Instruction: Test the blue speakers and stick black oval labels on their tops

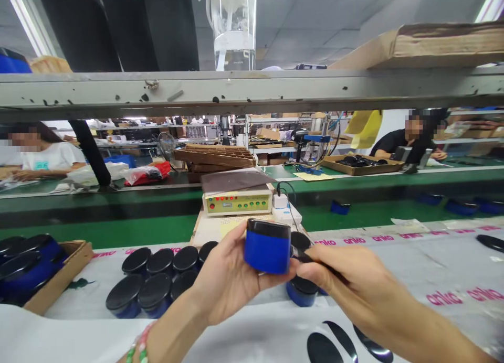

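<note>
Resting upright in my left hand (232, 279) is a short round blue case (266, 249) with a glossy black top. Thumb and fingers grip it around the side and from below. My right hand (350, 276) pinches a slim black stick-like piece (303, 256), its tip at the right side of the case. Whether that tip touches the case I cannot tell. Behind and below the hands stand more blue cases with black tops (123, 295), in rows at the left, and another case (302, 290) partly hidden by my right hand. Flat black discs (323, 347) lie at the front.
A cardboard tray (65, 276) of blue cases stands at left. Behind the hands is a yellow-fronted control box (238, 203) with a white adapter (280, 201) and cable. A green conveyor (370, 216) carries cases. A metal shelf (236, 93) crosses overhead. Two people sit beyond.
</note>
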The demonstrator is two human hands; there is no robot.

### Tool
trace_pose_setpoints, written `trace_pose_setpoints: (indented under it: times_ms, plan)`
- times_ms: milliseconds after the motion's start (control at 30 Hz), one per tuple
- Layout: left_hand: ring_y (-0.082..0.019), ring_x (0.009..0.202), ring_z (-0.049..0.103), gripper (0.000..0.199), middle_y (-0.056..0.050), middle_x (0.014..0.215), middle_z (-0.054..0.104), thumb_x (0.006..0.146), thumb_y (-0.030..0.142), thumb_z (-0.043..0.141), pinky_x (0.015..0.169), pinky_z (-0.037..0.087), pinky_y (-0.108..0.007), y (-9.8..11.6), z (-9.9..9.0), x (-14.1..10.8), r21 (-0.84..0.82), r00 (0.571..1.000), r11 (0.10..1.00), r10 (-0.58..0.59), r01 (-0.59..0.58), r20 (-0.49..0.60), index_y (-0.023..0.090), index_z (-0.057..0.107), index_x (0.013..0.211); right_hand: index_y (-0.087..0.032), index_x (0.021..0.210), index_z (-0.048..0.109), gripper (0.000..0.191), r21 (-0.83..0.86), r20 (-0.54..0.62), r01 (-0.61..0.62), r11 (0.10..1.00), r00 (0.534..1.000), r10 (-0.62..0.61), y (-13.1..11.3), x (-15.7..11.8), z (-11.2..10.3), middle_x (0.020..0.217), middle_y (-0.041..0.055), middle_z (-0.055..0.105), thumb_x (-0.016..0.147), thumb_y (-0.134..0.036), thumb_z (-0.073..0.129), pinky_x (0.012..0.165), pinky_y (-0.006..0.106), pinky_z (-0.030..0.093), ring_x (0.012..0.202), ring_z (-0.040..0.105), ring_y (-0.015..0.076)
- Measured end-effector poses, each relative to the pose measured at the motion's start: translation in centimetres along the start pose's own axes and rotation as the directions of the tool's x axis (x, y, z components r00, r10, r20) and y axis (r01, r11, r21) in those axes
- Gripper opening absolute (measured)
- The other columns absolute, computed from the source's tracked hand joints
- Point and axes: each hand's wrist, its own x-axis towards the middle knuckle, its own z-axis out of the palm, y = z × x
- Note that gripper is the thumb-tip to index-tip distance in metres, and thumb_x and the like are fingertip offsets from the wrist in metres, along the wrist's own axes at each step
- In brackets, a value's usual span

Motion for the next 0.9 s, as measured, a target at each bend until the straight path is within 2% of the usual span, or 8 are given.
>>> trace_pose_setpoints:
  times_ms: [100,167,367,467,600,733,833,900]
  plan:
    - [-0.017,0.095,0.066,0.03,-0.008,0.102,0.071,0.089,0.033,0.057,0.088,0.049,-0.026,0.1,0.0,-0.4,0.041,0.994,0.996,0.074,-0.078,0.083,0.014,0.067,0.109,-0.021,0.065,0.04,0.033,-0.051,-0.022,0.019,0.999,1.0,-0.02,-0.7,0.0,0.1,0.054,-0.0055,0.047,0.096,-0.032,0.042,0.045,0.022,0.028,0.044,0.038,0.0081]
    - [-0.018,0.093,0.066,0.029,-0.007,0.1,0.071,0.084,0.032,0.064,0.084,0.049,-0.024,0.1,0.0,-0.4,0.108,0.985,0.987,0.106,-0.121,0.139,0.015,0.068,0.107,-0.021,0.067,0.041,0.031,-0.062,0.004,0.031,0.998,1.0,-0.03,-1.5,0.1,-0.1,0.054,-0.006,0.047,0.096,-0.031,0.044,0.046,0.022,0.029,0.044,0.039,0.0081]
    - [-0.022,0.1,0.064,0.047,-0.006,0.104,0.069,0.085,0.059,0.052,0.084,0.049,-0.03,0.5,0.0,-0.4,0.178,0.992,0.983,0.028,-0.05,0.123,0.023,0.061,0.113,-0.023,0.068,0.045,0.028,-0.059,0.024,-0.005,0.998,1.0,0.007,-3.1,0.8,-0.2,0.054,-0.006,0.049,0.096,-0.031,0.043,0.048,0.022,0.034,0.046,0.045,0.0098]
    - [-0.023,0.107,0.059,0.045,-0.006,0.108,0.067,0.086,0.057,0.053,0.092,0.044,-0.033,1.0,0.0,-0.5,0.282,0.992,0.952,0.105,-0.122,0.075,0.022,0.057,0.114,-0.023,0.066,0.044,0.03,-0.086,0.022,-0.023,0.996,0.999,0.025,-2.9,1.0,-0.2,0.051,-0.0067,0.046,0.095,-0.031,0.045,0.045,0.023,0.032,0.043,0.041,0.0092]
    - [-0.024,0.108,0.055,0.051,-0.007,0.113,0.061,0.079,0.058,0.061,0.094,0.04,-0.033,1.5,-0.1,-0.7,0.585,0.952,0.763,0.301,-0.275,0.055,0.02,0.053,0.112,-0.022,0.062,0.041,0.034,-0.119,0.062,-0.046,0.992,0.997,0.054,-2.4,1.0,-0.3,0.048,-0.0073,0.042,0.094,-0.033,0.047,0.042,0.022,0.03,0.04,0.037,0.008]
    - [-0.019,0.098,0.056,0.051,-0.002,0.104,0.059,0.075,0.055,0.067,0.085,0.044,-0.028,1.5,0.1,-1.2,0.776,0.916,0.557,0.396,-0.295,0.064,0.022,0.047,0.109,-0.022,0.06,0.043,0.036,-0.179,0.045,-0.07,0.981,0.996,0.079,-2.1,0.8,-0.4,0.047,-0.0067,0.044,0.094,-0.036,0.046,0.042,0.023,0.03,0.039,0.039,0.0083]
    - [-0.015,0.097,0.055,0.051,0.0,0.108,0.055,0.079,0.05,0.066,0.085,0.044,-0.025,1.2,-0.1,-1.3,0.842,0.882,0.418,0.452,-0.34,0.132,0.027,0.04,0.116,-0.022,0.06,0.044,0.037,-0.163,-0.006,-0.078,0.984,0.997,0.078,-1.9,0.8,0.0,0.046,-0.007,0.044,0.095,-0.034,0.044,0.042,0.024,0.029,0.038,0.036,0.0082]
    - [-0.015,0.099,0.054,0.055,-0.001,0.113,0.051,0.08,0.05,0.065,0.087,0.045,-0.027,1.2,-0.4,-1.3,0.882,0.837,0.268,0.504,-0.388,0.215,0.029,0.035,0.122,-0.021,0.061,0.043,0.035,-0.101,-0.015,-0.101,0.99,0.995,0.1,-1.5,0.9,0.4,0.048,-0.007,0.045,0.095,-0.032,0.044,0.042,0.023,0.029,0.039,0.037,0.008]
